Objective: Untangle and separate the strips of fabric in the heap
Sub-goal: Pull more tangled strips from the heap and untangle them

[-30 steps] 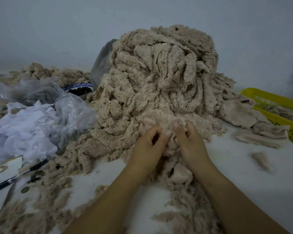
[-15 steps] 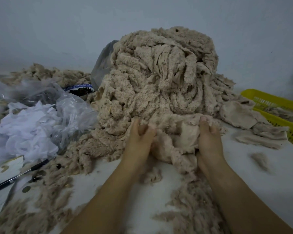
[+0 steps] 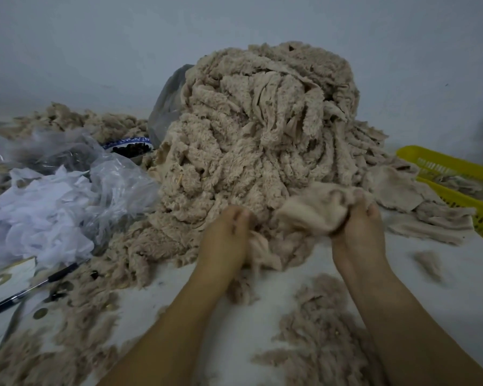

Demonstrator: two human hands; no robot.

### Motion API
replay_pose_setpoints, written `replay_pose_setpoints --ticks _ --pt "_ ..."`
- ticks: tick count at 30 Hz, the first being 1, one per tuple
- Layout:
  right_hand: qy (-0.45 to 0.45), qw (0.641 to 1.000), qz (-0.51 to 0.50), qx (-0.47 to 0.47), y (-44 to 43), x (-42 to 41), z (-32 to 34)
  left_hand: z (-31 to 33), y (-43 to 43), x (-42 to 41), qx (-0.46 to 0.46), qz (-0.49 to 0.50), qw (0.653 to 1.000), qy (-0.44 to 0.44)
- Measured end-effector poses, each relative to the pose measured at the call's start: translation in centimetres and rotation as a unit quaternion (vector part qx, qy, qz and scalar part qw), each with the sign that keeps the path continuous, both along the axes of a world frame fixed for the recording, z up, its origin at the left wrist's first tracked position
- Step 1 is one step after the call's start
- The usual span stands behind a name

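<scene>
Since its strips lie knotted together, the tall heap of beige fleece fabric strips (image 3: pixel 262 129) sits at twelve o'clock, within reach; the left hand (image 3: pixel 225 238) curls round a fold (image 3: pixel 260 247) at its foot, apparently anchoring it, while the right hand (image 3: pixel 357 232) grips a pale beige fleece strip (image 3: pixel 310 211), held toward three o'clock to tease it free; a yellow slotted plastic basket (image 3: pixel 418 156) at three o'clock likely takes freed pieces

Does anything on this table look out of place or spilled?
Yes. A pen and a few small round discs lie half buried in loose beige fluff strewn over the table at the left, easy to lose there.
</scene>
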State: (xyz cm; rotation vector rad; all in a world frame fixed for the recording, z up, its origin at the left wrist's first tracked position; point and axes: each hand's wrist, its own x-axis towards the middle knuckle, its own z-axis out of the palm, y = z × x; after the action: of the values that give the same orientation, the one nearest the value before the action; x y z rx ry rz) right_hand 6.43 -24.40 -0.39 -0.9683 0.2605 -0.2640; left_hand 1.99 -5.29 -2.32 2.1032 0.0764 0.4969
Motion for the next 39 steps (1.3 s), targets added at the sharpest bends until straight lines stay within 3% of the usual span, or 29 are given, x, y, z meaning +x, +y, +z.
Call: replay_pose_setpoints --ticks 2,5,6,8,10,12,14,17,19,22,25,27,28,30,33,35,36,39 --pt "0.02 1.0 -0.023 0.005 -1.0 0.3 -0.1 0.6 1.4 0.2 -0.123 0.076 0.989 -0.034" --pt "0.034 0.999 -0.017 -0.005 -1.2 0.5 -0.2 0.5 2.4 0.2 -0.16 0.105 0.981 -0.032" --pt "0.032 0.999 0.005 0.006 -0.8 0.4 -0.2 0.4 2.2 0.1 -0.136 0.093 0.986 -0.022" --pt "0.014 0.997 0.066 0.029 0.2 0.0 -0.2 0.3 1.0 -0.3 -0.001 0.067 0.997 -0.024" --pt "-0.023 0.992 0.121 0.01 1.0 -0.5 -0.1 0.5 -0.3 -0.8 0.104 0.016 0.991 -0.083" --pt "-0.067 0.981 0.18 -0.029 1.5 -1.4 0.0 0.8 -1.5 -1.2 0.119 -0.062 0.985 -0.106" --pt "-0.111 0.961 0.217 -0.129 2.2 -2.4 0.0 0.4 -2.2 -1.3 0.088 -0.116 0.986 -0.077" --pt "-0.165 0.915 0.21 -0.303 2.9 -3.4 -0.2 0.1 -2.2 -1.2 -0.022 -0.101 0.993 -0.056" --pt "-0.162 0.918 0.158 -0.325 2.8 -3.2 -0.2 0.6 -1.5 -1.4 -0.139 -0.095 0.985 -0.024" --pt "-0.162 0.914 0.145 -0.341 2.2 -2.5 -0.3 1.2 -0.6 -1.4 -0.315 -0.13 0.939 0.037" --pt "-0.174 0.83 0.23 -0.477 2.7 -2.5 -1.3 1.7 -0.5 -1.6 -0.418 -0.157 0.893 0.058" --pt "-0.183 0.765 0.214 -0.58 2.9 -2.1 -2.2 2.2 -0.3 -1.7 -0.486 -0.17 0.855 0.058" --pt "-0.176 0.762 0.188 -0.594 2.9 -1.9 -2.3 2.4 0.0 -1.7 -0.521 -0.168 0.835 0.047" --pt "-0.117 0.82 0.123 -0.547 2.0 -1.2 -2.0 2.4 1.0 -1.3 -0.582 -0.153 0.798 0.032" --pt "-0.046 0.935 0.098 -0.338 0.9 -0.9 -1.1 2.6 2.1 -0.8 -0.623 -0.129 0.771 -0.006" --pt "-0.046 0.965 0.126 -0.225 0.9 -1.3 -0.3 2.5 1.9 -0.5 -0.591 -0.101 0.8 -0.014" --pt "-0.058 0.964 0.143 -0.215 1.1 -1.6 -0.2 2.5 1.5 -0.7 -0.555 -0.092 0.827 -0.011" --pt "-0.126 0.927 0.197 -0.292 2.3 -2.4 -0.3 1.7 0.1 -1.1 -0.392 -0.092 0.915 0.011"
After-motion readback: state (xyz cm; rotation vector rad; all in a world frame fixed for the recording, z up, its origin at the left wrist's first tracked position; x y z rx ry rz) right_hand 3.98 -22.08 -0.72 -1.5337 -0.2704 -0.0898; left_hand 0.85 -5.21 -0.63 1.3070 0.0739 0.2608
